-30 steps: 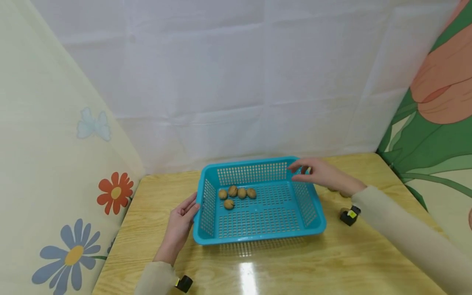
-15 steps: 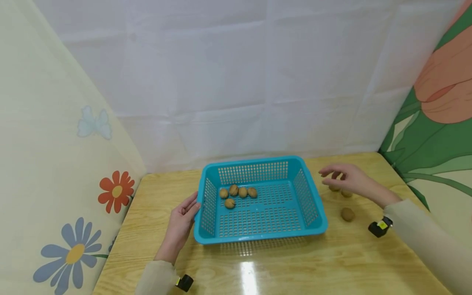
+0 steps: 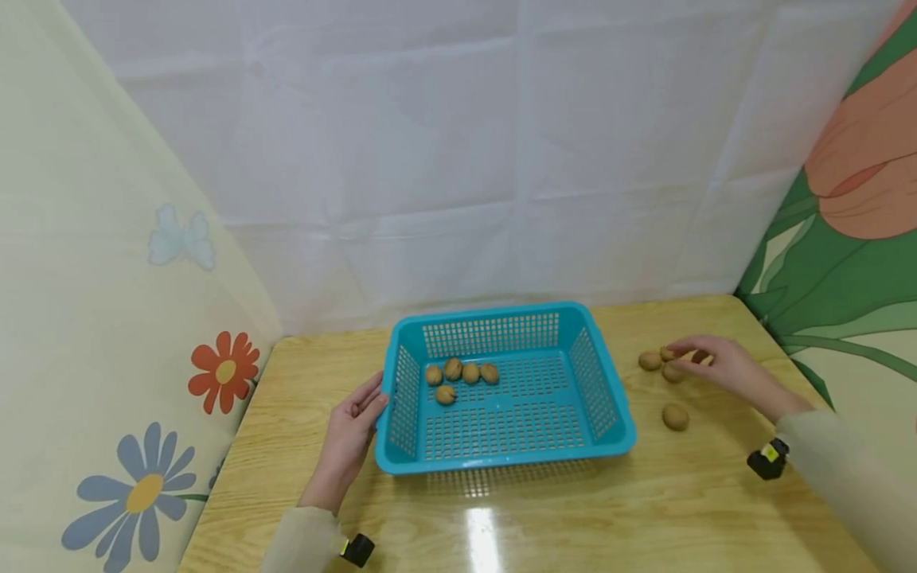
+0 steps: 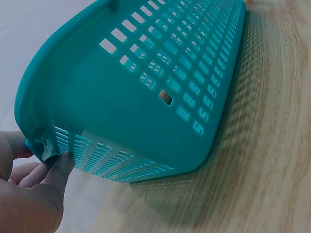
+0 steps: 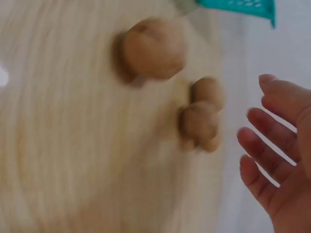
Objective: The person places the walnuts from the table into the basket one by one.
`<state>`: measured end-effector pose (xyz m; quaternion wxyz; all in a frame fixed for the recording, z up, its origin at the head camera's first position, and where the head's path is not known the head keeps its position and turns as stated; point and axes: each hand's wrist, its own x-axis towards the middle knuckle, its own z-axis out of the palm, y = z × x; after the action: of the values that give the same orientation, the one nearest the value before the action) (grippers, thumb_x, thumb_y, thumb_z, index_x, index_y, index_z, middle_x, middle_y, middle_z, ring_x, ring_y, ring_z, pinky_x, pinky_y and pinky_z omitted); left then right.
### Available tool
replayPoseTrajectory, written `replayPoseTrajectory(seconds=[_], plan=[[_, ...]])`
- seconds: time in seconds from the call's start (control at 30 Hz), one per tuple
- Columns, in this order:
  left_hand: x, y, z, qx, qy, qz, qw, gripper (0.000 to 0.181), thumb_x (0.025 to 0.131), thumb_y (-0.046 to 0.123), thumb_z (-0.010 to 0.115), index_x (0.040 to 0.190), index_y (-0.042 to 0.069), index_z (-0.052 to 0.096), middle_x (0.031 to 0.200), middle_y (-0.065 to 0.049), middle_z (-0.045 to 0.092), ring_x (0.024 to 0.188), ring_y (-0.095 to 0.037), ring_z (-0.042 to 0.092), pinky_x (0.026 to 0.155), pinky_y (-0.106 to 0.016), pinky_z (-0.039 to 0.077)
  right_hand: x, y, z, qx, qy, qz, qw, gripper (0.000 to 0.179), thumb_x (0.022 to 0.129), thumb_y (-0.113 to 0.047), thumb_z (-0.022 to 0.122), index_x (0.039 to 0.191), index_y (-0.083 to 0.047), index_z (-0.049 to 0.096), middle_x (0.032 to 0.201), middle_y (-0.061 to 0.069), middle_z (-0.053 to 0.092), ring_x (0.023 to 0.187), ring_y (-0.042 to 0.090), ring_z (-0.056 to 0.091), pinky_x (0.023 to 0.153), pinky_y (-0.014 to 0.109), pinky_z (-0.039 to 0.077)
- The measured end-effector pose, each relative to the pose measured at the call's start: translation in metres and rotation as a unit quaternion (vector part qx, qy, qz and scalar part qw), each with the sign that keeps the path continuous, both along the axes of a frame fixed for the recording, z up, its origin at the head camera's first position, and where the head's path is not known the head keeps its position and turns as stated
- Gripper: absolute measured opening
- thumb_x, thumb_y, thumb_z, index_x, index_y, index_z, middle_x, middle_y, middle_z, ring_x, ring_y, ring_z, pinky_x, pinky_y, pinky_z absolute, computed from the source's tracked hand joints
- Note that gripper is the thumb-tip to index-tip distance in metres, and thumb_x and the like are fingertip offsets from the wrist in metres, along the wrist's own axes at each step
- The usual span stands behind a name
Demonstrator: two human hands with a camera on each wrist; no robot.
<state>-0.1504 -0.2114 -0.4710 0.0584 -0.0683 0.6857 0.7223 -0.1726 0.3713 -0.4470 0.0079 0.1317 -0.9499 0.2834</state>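
Observation:
A blue plastic basket with perforated walls stands on the wooden table. Several walnuts lie in its left part. My left hand holds the basket's left rim, thumb on top and fingers beneath, as the left wrist view shows at the rim. At the right, my right hand hovers over a cluster of walnuts, fingers spread and loosely bent with nothing between them. One walnut lies apart, nearer the front. In the right wrist view these walnuts are blurred, left of the fingertips.
The wooden table reaches back to a white cloth. Flower-printed panels stand at the left and right. A small black camera is worn at each wrist.
My right hand has moved right from above the basket's far right corner to the walnuts on the table. The left hand and the basket have stayed in place.

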Motion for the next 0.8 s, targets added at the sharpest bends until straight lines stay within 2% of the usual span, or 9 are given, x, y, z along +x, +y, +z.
replayPoseTrajectory(seconds=[0.2, 0.33, 0.53, 0.67, 0.8], plan=[[0.001, 0.0, 0.002, -0.001, -0.002, 0.001, 1.0, 0.05, 0.109, 0.011, 0.056, 0.157, 0.005, 0.044, 0.157, -0.019, 0.049, 0.114, 0.002, 0.066, 0.097, -0.023, 0.056, -0.005, 0.015, -0.026, 0.029, -0.011, -0.017, 0.9994, 0.038, 0.1, -0.027, 0.073, 0.123, 0.004, 0.071, 0.114, 0.024, 0.072, 0.089, 0.028, 0.067, 0.072, 0.039, 0.057], [0.001, 0.0, 0.003, -0.003, -0.003, 0.0, 1.0, 0.05, 0.109, 0.012, 0.056, 0.157, 0.006, 0.044, 0.157, -0.018, 0.049, 0.115, 0.002, 0.066, 0.097, -0.022, 0.056, -0.007, 0.019, -0.036, 0.027, -0.011, -0.023, 0.9993, 0.038, 0.099, -0.026, 0.074, 0.121, 0.004, 0.072, 0.112, 0.023, 0.073, 0.089, 0.028, 0.068, 0.076, 0.043, 0.057], [0.001, 0.001, 0.002, 0.001, -0.004, 0.0, 1.0, 0.05, 0.109, 0.012, 0.056, 0.157, 0.006, 0.044, 0.157, -0.018, 0.049, 0.115, 0.002, 0.066, 0.097, -0.022, 0.056, -0.007, 0.019, -0.039, 0.009, -0.024, -0.033, 0.9991, 0.04, 0.1, -0.028, 0.072, 0.124, 0.005, 0.068, 0.116, 0.026, 0.071, 0.095, 0.035, 0.069, 0.079, 0.044, 0.058], [0.001, 0.001, 0.002, 0.002, -0.002, 0.0, 1.0, 0.051, 0.109, 0.012, 0.056, 0.157, 0.005, 0.044, 0.157, -0.018, 0.049, 0.115, 0.002, 0.066, 0.097, -0.022, 0.056, -0.007, 0.019, -0.039, -0.002, -0.036, -0.036, 0.9987, 0.041, 0.101, -0.028, 0.072, 0.125, 0.006, 0.067, 0.117, 0.026, 0.071, 0.098, 0.036, 0.069, 0.077, 0.037, 0.058], [0.001, 0.0, 0.001, 0.001, 0.0, 0.0, 1.0, 0.051, 0.109, 0.012, 0.057, 0.157, 0.005, 0.044, 0.157, -0.019, 0.049, 0.114, 0.002, 0.066, 0.097, -0.023, 0.057, -0.003, 0.019, -0.037, -0.026, -0.044, -0.038, 0.998, 0.047, 0.102, -0.026, 0.07, 0.135, 0.006, 0.062, 0.122, 0.027, 0.068, 0.1, 0.034, 0.066, 0.072, 0.031, 0.056]])
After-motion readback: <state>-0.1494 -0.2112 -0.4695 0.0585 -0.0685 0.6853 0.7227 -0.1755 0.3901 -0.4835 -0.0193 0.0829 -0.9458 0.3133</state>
